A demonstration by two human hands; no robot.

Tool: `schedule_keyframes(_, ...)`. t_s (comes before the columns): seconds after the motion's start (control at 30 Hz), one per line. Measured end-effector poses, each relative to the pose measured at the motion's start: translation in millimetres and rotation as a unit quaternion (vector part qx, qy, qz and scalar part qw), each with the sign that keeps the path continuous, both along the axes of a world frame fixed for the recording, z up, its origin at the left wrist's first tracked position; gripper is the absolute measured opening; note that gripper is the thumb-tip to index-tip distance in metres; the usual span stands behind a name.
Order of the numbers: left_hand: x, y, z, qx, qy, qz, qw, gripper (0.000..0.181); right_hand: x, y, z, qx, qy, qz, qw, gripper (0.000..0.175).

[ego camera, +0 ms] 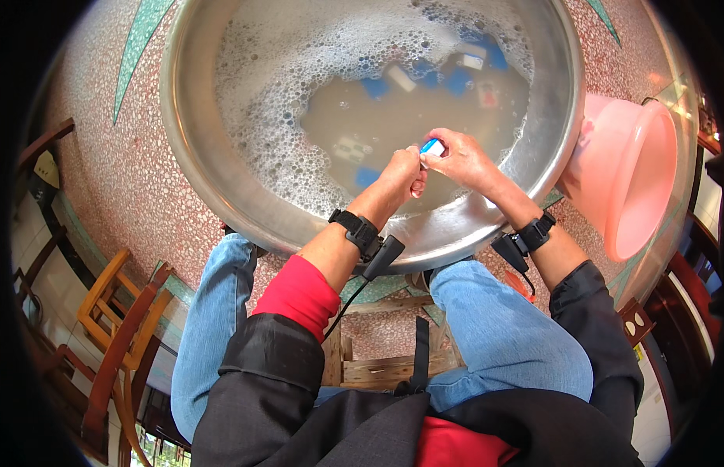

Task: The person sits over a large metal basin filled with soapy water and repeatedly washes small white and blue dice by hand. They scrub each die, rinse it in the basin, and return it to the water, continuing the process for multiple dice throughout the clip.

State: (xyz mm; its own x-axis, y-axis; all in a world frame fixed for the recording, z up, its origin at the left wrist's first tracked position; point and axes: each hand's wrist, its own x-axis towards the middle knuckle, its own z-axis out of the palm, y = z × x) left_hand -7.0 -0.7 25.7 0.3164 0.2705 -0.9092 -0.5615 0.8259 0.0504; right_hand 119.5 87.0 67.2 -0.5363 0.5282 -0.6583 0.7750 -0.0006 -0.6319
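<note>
Over the soapy water, my right hand pinches a small white mahjong tile with a blue back. My left hand is curled against the tile's left end, and its fingertips are partly hidden. Both hands are inside the near right part of a large round metal basin. Several more blue-and-white tiles lie in the cloudy water, among them a white one, a blue one and one with a red mark. White foam covers the left and far water.
A pink plastic bucket leans tilted against the basin's right side. Wooden chairs stand at the left. A low wooden stool shows between my knees. Dark furniture stands at the right on the terrazzo floor.
</note>
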Motion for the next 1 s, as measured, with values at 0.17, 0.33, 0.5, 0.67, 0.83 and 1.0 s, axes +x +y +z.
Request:
schedule_keyframes(0.17, -0.2, -1.8, 2.5, 0.015, 0.014, 0.012, 1.0, 0.036, 0.2, -2.6, -3.0, 0.0, -0.001, -0.018, 1.0, 0.033)
schedule_keyframes(0.33, -0.7, -0.9, 2.1, 0.004, -0.001, 0.013, 1.0, 0.033, 5.4, -2.3, -9.3, -0.005, 0.032, -0.038, 0.999, 0.032)
schedule_keyframes(0.5, -1.5, -1.0, -1.9, -0.012, -0.005, 0.004, 1.0, 0.03, 9.0, -4.8, -13.7, 0.006, 0.036, 0.008, 0.999, 0.033)
schedule_keyframes(0.67, -2.2, -3.4, -5.1, -0.004, 0.005, 0.014, 1.0, 0.031, 10.1, -9.2, -18.2, 0.004, 0.04, -0.027, 0.999, 0.035)
schedule_keyframes(0.83, -3.9, -4.2, -3.6, -0.014, 0.005, 0.009, 1.0, 0.03, 6.0, -10.0, -18.2, -0.001, 0.067, -0.067, 0.996, 0.034)
schedule_keyframes(1.0, -3.2, -3.3, -3.2, -0.009, 0.01, -0.005, 1.0, 0.029, 8.4, -12.1, -15.2, 0.014, 0.03, 0.001, 0.999, 0.031)
